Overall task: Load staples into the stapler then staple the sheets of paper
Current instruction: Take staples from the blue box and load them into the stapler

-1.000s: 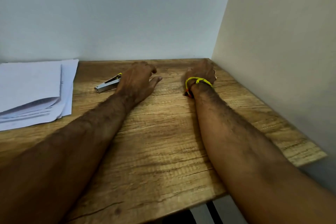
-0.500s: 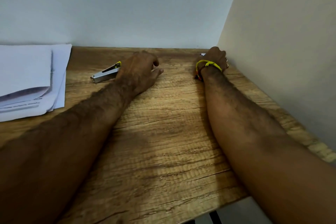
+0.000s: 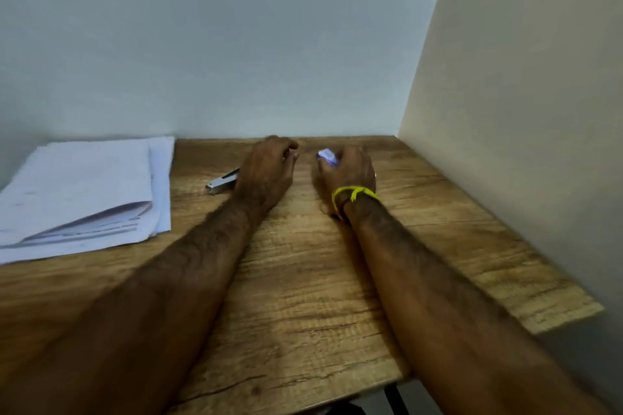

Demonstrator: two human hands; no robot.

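— What's on my far left?

— I see the sheets of paper stacked at the wooden table's left edge, one sheet's edge curled up.

— And the stapler?

— It lies flat beside the papers, its far end hidden behind my left hand, which rests knuckles-up, fingers loosely curled and gripping nothing.

— The right?

— My right hand, yellow thread at the wrist, pinches a small blue-white staple box in its fingertips, near the left hand.

I see a wooden table set into a wall corner, carrying a stack of paper sheets at left and a metal stapler beside them.
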